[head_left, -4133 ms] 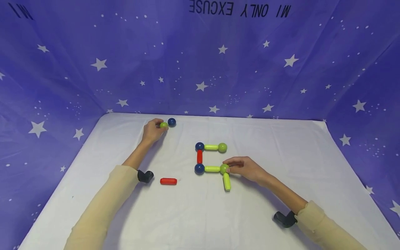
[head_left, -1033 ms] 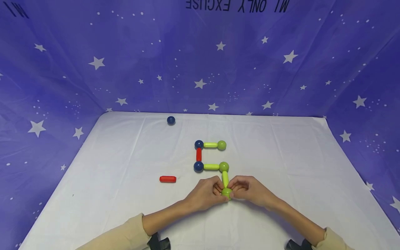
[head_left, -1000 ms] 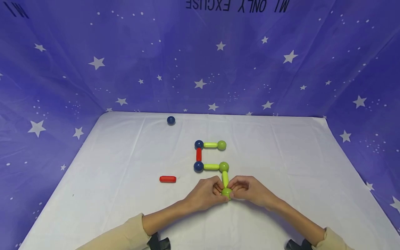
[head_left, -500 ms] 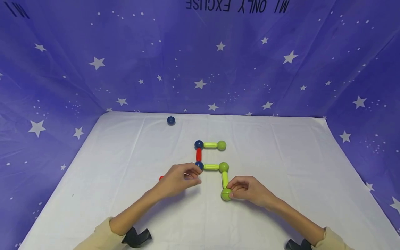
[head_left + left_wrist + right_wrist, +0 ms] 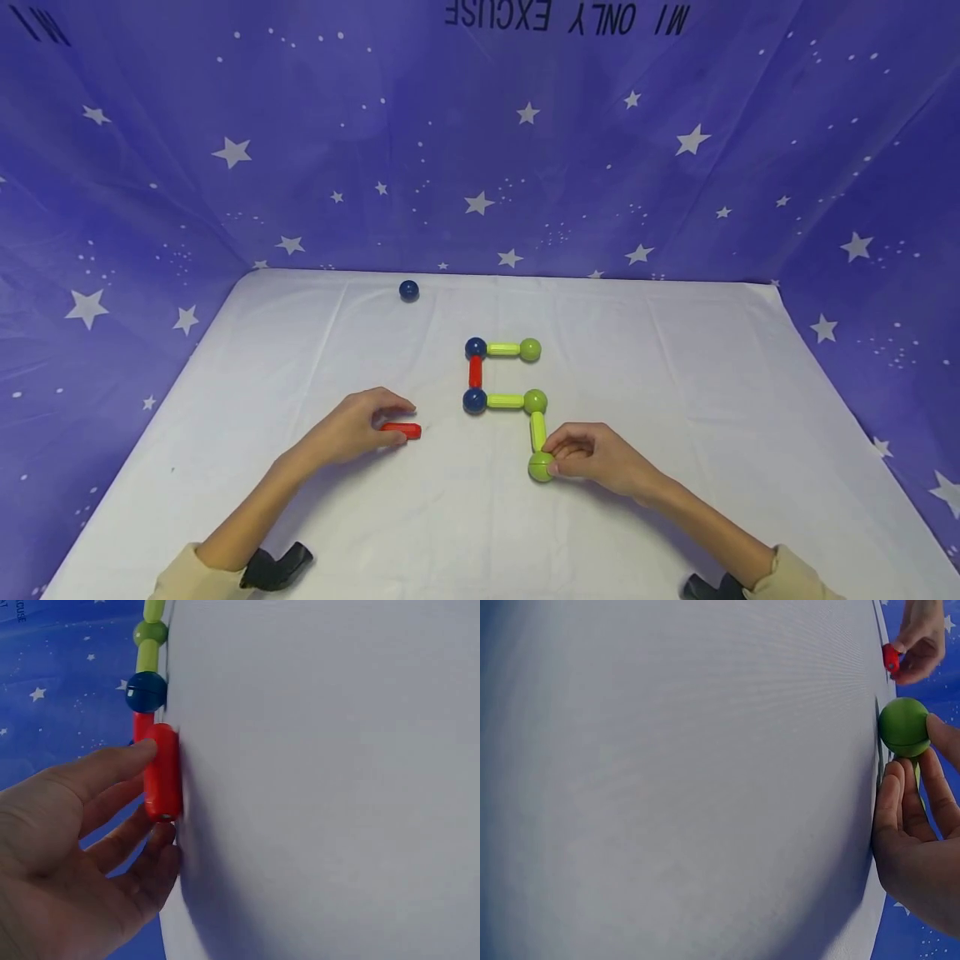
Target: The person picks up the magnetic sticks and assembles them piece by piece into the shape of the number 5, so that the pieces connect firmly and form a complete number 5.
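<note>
In the head view my left hand [image 5: 360, 427] has its thumb and fingers around a loose red magnetic rod [image 5: 408, 431] lying on the white cloth. The thumb overlaps the red rod [image 5: 163, 780] in the left wrist view, with the fingers curved behind it. My right hand [image 5: 603, 460] pinches a green ball [image 5: 539, 467] at the near end of a joined chain. From that ball a lime rod [image 5: 537, 431] leads up to another green ball [image 5: 535, 401]. Further along come a lime rod [image 5: 506, 401] and a blue ball [image 5: 475, 401].
The chain continues with an upright red rod [image 5: 476, 372], a blue ball [image 5: 476, 348], a lime rod [image 5: 503, 349] and a green ball [image 5: 530, 349]. A loose blue ball [image 5: 408, 291] lies near the back edge. A purple starred curtain [image 5: 480, 150] surrounds the table [image 5: 660, 358].
My left hand brought a green ball from the back left to the chain's near end, let go, and moved left to the loose red rod. My right hand shifted down to that green ball.
</note>
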`<act>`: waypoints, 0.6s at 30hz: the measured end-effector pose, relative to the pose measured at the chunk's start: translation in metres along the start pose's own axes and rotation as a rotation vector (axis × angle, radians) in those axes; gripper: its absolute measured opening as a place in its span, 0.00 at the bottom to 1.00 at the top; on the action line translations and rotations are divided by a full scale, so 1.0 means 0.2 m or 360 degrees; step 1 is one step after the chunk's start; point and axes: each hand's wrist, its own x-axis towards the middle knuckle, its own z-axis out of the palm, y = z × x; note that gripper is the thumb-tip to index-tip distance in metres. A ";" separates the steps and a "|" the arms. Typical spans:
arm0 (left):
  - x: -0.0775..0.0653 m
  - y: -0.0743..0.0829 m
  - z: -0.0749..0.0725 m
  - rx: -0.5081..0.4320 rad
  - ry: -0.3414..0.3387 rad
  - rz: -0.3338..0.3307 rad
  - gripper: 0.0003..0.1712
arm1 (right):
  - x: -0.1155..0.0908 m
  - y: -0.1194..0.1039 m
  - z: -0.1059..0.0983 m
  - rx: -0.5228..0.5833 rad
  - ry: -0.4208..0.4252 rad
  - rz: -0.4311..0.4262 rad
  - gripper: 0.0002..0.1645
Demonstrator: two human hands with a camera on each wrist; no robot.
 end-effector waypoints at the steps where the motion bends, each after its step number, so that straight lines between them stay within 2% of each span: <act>1: 0.00 -0.01 0.01 0.0001 -0.0012 0.0006 0.19 | 0.00 0.00 0.00 -0.0001 0.0001 0.0002 0.14; 5: 0.00 -0.01 0.03 -0.0041 -0.0043 0.0012 0.14 | 0.00 0.00 0.00 -0.0010 0.0003 -0.0002 0.14; 9: 0.01 0.03 0.06 -0.0108 -0.0096 0.0017 0.13 | 0.00 0.01 0.00 -0.0014 0.0004 -0.0006 0.14; 18: 0.10 0.20 0.21 -0.0269 -0.0181 0.0098 0.13 | 0.00 0.00 0.01 -0.0001 0.0023 0.0010 0.14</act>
